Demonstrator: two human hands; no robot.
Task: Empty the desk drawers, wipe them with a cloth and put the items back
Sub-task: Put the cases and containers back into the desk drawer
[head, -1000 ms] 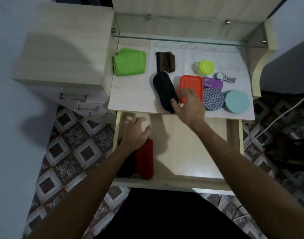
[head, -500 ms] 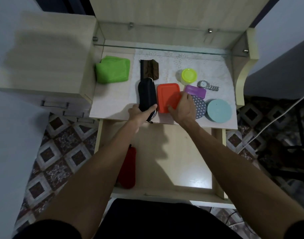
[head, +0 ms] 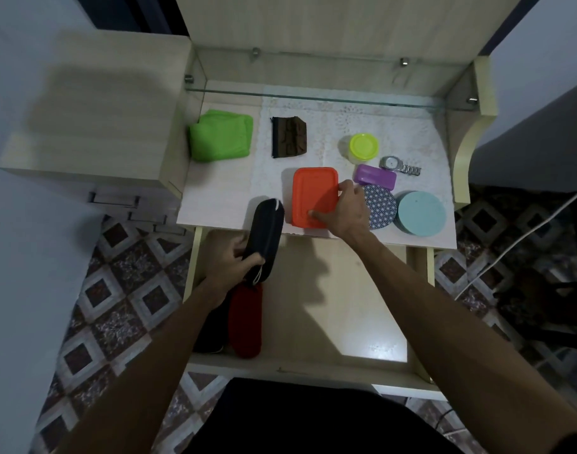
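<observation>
The wooden drawer [head: 339, 309] stands pulled out below the desk top [head: 215, 201]. My left hand [head: 234, 260] grips a black zipped case [head: 264, 231] by its near end, over the drawer's back left corner. Under my forearm lie a red case [head: 246, 319] and another dark case [head: 211, 332] at the drawer's left side. My right hand [head: 342, 208] holds the orange lidded box [head: 313, 194] on the desk top, thumb on the lid, fingers at its right edge. A folded green cloth [head: 221, 134] lies at the desk's back left.
On the desk top are a brown pouch [head: 288, 136], a yellow-lidded jar [head: 363, 146], a purple box [head: 375, 174], a wristwatch [head: 399, 165], a patterned round tin [head: 380, 206] and a teal round tin [head: 421, 213]. A side cabinet [head: 94, 103] stands left. A white cable [head: 522, 237] crosses the tiled floor at right.
My left hand has pulled the black case off the desk top toward the drawer. My right hand has closed on the orange box's right side.
</observation>
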